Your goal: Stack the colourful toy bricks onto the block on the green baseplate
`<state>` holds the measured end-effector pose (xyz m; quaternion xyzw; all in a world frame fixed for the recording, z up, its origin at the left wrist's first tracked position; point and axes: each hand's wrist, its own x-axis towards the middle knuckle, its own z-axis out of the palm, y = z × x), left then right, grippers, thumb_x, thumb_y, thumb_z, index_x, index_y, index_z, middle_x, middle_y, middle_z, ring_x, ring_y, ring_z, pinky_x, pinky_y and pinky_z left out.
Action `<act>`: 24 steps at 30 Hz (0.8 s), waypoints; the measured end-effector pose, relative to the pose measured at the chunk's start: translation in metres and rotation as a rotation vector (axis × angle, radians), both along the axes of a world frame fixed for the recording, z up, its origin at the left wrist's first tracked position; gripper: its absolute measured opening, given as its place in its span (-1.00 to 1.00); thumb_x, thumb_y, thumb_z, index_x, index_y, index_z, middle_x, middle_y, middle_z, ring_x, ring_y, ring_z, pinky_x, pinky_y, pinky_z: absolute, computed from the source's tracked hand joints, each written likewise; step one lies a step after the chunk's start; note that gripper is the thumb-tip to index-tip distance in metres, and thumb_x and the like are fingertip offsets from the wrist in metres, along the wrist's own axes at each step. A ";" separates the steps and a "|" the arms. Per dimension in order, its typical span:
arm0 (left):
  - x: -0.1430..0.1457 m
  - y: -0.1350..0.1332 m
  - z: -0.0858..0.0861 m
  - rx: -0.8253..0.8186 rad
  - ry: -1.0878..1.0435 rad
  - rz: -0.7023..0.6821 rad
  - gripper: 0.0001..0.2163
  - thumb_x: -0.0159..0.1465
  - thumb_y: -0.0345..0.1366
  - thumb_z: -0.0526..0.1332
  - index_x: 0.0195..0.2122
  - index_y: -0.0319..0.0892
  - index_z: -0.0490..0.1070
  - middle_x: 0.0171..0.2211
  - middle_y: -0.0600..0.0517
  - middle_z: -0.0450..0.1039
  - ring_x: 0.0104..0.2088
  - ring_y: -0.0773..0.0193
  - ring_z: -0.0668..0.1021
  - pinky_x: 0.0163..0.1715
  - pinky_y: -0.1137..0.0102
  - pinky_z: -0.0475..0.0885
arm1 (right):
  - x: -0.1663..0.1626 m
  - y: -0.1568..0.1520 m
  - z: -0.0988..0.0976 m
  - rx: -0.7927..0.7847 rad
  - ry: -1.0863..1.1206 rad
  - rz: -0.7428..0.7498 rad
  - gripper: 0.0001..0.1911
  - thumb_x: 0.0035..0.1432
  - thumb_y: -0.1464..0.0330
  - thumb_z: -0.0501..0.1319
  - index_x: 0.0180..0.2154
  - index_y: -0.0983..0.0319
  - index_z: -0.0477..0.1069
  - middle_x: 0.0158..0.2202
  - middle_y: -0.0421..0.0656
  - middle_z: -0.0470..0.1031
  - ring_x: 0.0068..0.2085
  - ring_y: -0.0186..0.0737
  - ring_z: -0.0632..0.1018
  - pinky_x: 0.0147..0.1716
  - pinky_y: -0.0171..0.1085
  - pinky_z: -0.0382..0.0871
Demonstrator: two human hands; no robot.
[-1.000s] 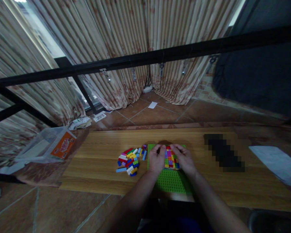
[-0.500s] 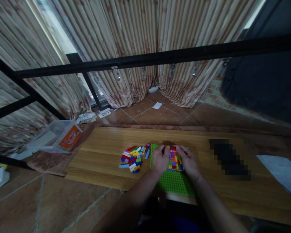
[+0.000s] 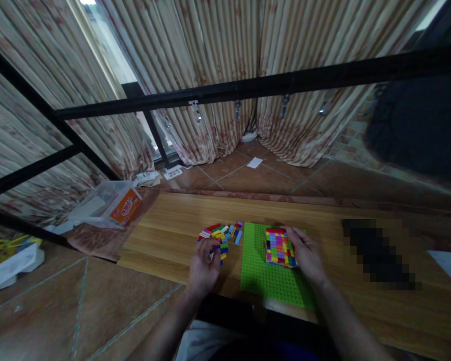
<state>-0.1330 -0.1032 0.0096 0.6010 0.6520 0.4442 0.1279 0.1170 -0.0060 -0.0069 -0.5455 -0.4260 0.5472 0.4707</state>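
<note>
A block built of multicoloured toy bricks (image 3: 280,246) stands on the green studded baseplate (image 3: 261,283). My right hand (image 3: 306,250) grips the block along its right side, fingers at the far right corner. Left of the baseplate, a pile of loose toy bricks (image 3: 224,234) in many colours lies on the wooden table. My left hand (image 3: 204,266) is over the near left part of this pile, its fingers curled and drawn together. Whatever lies between those fingertips is hidden, and the hand covers some of the bricks.
The wooden table (image 3: 180,215) also bears a dark pixelated object (image 3: 378,255) and a white sheet (image 3: 449,271) at the right. A clear plastic box (image 3: 105,205) with an orange label sits beyond the left end. A black metal rail (image 3: 218,94) crosses before the curtains.
My left hand has left the brick block and moved left to the loose pile. My right hand stays at the block's right side. The view has shifted slightly left.
</note>
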 end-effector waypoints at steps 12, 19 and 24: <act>-0.054 -0.018 -0.012 -0.173 0.330 0.044 -0.83 0.23 -0.29 0.09 -0.23 -0.12 0.44 -0.19 -0.05 0.44 -0.15 0.12 0.47 -0.11 0.18 0.40 | -0.001 0.001 -0.002 0.033 0.053 -0.022 -0.51 -0.06 -0.05 0.25 -0.24 0.18 0.55 -0.40 -0.19 0.58 -0.46 -0.25 0.50 -0.47 -0.31 0.36; -0.053 -0.018 -0.008 -0.171 0.232 0.063 -0.88 0.23 -0.23 0.10 -0.28 -0.08 0.39 -0.31 0.01 0.48 -0.24 0.14 0.52 -0.20 0.23 0.44 | -0.001 0.000 -0.002 0.029 0.095 -0.065 -0.47 -0.07 -0.08 0.24 -0.23 0.17 0.56 -0.41 -0.17 0.58 -0.47 -0.23 0.51 -0.49 -0.29 0.35; -0.021 -0.006 0.003 -0.111 0.062 -0.030 -0.85 0.27 -0.26 0.07 -0.19 -0.07 0.37 -0.27 0.04 0.51 -0.26 0.21 0.56 -0.25 0.32 0.46 | 0.001 -0.001 0.004 0.061 0.117 -0.110 -0.52 -0.06 -0.08 0.24 -0.27 0.15 0.57 -0.31 -0.15 0.60 -0.34 -0.16 0.55 -0.39 -0.26 0.39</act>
